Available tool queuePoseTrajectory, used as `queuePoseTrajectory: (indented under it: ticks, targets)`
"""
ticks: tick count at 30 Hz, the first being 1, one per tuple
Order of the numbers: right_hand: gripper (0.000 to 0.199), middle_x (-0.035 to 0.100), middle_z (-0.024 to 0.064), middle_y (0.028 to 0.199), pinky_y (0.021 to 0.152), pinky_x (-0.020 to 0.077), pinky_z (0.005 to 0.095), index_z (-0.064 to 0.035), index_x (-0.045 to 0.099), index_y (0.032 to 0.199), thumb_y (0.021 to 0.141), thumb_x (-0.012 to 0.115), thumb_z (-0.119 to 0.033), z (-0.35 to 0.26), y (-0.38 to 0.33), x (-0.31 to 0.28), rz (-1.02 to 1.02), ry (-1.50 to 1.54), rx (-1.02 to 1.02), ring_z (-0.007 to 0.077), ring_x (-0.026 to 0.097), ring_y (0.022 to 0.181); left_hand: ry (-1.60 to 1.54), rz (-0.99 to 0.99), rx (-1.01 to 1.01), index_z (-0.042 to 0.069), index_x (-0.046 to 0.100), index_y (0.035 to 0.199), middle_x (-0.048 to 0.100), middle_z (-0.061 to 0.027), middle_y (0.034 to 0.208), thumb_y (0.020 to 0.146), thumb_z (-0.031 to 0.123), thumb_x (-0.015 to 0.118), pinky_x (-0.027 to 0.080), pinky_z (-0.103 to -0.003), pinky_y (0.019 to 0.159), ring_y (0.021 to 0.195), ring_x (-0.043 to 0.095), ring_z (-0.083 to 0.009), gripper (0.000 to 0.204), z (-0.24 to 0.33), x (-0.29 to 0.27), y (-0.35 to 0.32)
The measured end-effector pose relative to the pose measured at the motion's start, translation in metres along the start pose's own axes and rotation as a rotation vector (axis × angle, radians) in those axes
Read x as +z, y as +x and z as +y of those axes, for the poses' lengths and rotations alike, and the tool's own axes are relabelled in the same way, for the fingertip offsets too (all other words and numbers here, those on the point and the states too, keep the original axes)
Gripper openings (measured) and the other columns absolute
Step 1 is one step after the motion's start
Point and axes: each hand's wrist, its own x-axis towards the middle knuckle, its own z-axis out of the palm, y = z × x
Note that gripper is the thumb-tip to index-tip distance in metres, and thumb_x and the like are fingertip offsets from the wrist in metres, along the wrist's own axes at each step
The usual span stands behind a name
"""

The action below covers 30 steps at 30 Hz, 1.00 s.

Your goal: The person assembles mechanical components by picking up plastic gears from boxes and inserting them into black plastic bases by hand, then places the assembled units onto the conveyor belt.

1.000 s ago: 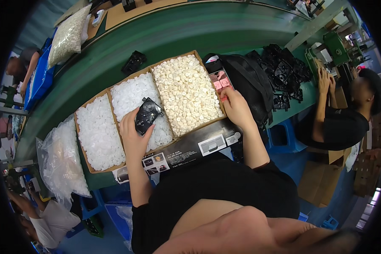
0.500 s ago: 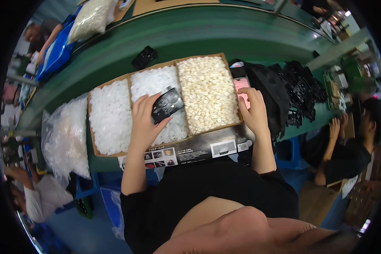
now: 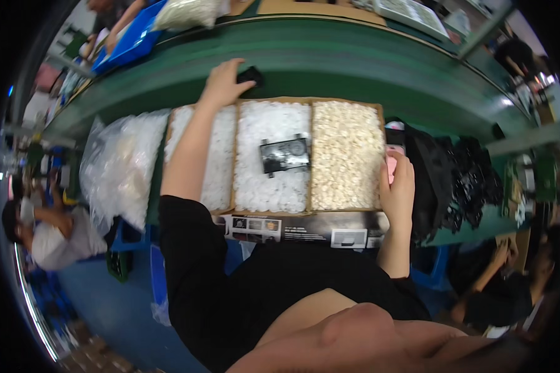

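My left hand (image 3: 224,84) reaches past the back edge of the divided cardboard box (image 3: 348,100), thumb and fingers apart at the left side of a small black plastic part (image 3: 251,77) on the green bench. Another black plastic housing (image 3: 285,155) lies on the small white pieces (image 3: 270,193) in the middle compartment. At the box's right wall, my right hand (image 3: 398,183) rests with fingers loosely bent and thumb apart, beside a pink phone-like item (image 3: 392,163) that it partly covers. Cream-coloured round pieces (image 3: 347,155) fill the right compartment; my left forearm hides part of the left one.
A clear plastic bag of white pieces (image 3: 121,165) stands left of the box. To the right are a black bag (image 3: 423,174) and a heap of black plastic parts (image 3: 470,180). A printed carton (image 3: 305,229) lies under the box's front edge. Co-workers sit at both sides.
My left hand has let go of the black housing, leaving it on the white pieces, and moved far and left to the other black part. My right hand stays by the box's right wall.
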Motion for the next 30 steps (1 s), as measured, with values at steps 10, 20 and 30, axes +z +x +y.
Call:
queuePoseTrajectory:
  ticks: [10,20,30]
  targets:
    - [0.038,0.066,0.0228,0.131,0.097,0.0507,0.0432,0.0006,0.054,0.137,0.1,0.056,-0.008,0.011,-0.043,-0.031,-0.012,0.05,0.366,0.039,0.064,0.108,0.11,-0.353,-0.394,0.012,0.058,0.146,0.071,-0.0186,0.127,0.074,0.045,0.089,0.055,-0.045,0.096,0.111,0.07,-0.038,0.085,-0.045,0.036,0.043]
    - [0.048,0.065,0.0233,0.134,0.102,0.0498,0.0445,0.0019,0.049,0.142,0.094,0.051,-0.004,0.034,-0.021,-0.016,-0.042,0.108,0.162,0.0398,0.06,0.116,-0.232,0.149,-0.099,0.009,0.063,0.143,0.067,-0.0167,0.121,0.083,0.028,0.087,0.052,-0.04,0.098,0.109,0.067,-0.0329,0.067,0.06,-0.046,-0.069]
    - [0.051,0.066,0.0219,0.132,0.102,0.0499,0.0446,0.0013,0.05,0.141,0.09,0.053,-0.003,0.045,-0.008,-0.006,-0.091,0.071,0.115,0.0394,0.06,0.115,-0.29,0.082,-0.343,0.003,0.055,0.147,0.062,-0.0159,0.136,0.081,0.013,0.085,0.046,-0.04,0.109,0.122,0.061,-0.0326,0.072,0.103,-0.07,-0.192]
